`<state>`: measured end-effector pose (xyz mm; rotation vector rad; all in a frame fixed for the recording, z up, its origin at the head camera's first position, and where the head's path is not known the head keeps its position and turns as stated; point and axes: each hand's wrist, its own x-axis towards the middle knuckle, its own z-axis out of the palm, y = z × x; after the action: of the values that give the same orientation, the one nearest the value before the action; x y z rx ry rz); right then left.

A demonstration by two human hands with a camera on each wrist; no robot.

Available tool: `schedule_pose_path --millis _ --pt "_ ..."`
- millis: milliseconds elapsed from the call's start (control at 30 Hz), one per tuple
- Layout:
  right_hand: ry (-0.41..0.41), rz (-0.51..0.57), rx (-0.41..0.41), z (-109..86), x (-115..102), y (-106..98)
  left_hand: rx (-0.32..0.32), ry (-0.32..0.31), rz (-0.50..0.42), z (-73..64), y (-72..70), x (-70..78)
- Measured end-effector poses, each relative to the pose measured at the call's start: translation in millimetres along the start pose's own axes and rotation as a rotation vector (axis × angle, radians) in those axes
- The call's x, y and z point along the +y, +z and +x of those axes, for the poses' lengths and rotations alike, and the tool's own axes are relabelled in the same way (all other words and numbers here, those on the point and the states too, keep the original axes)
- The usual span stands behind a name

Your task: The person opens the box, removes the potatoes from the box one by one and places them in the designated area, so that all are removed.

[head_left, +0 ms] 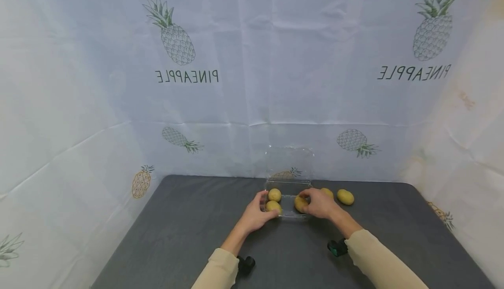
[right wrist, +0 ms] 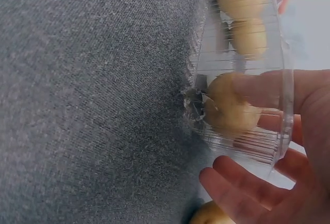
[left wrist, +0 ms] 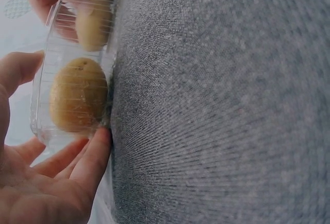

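Note:
A clear plastic clamshell box (head_left: 291,188) lies on the dark table, its lid raised at the back. My left hand (head_left: 255,214) grips the box's left end, the thumb at the front rim and fingers against the outer wall. Two potatoes sit at that end, a rear potato (head_left: 274,195) and a front potato (head_left: 273,207). Reaching into the box's right end, my right hand (head_left: 320,204) holds another potato (head_left: 300,204) between thumb and fingers. The right wrist view shows this potato (right wrist: 227,105) through the ribbed wall, with the other fingers outside the box.
Right of the box, one potato (head_left: 327,192) is partly hidden behind the right hand and another potato (head_left: 345,197) lies farther right. A white pineapple-print cloth (head_left: 256,83) hangs behind the table (head_left: 189,227). Black devices (head_left: 246,265) are at both wrists.

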<state>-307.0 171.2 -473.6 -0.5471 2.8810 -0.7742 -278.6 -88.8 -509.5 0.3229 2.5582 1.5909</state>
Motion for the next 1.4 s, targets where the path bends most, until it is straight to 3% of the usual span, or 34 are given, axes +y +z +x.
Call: schedule_pose_path --millis 533,1033,1400 --pt "-0.015 -0.022 -0.006 3.9 0.3 5.1 0.005 -0.006 -0.001 1.7 5.1 2.9" --pt "-0.018 0.133 -0.013 -5.8 5.6 -5.4 0.029 0.002 0.021 3.3 6.1 6.8" --pt "-0.016 0.248 0.047 -21.0 1.3 -25.7 0.034 -0.002 0.015 0.9 4.7 1.4"
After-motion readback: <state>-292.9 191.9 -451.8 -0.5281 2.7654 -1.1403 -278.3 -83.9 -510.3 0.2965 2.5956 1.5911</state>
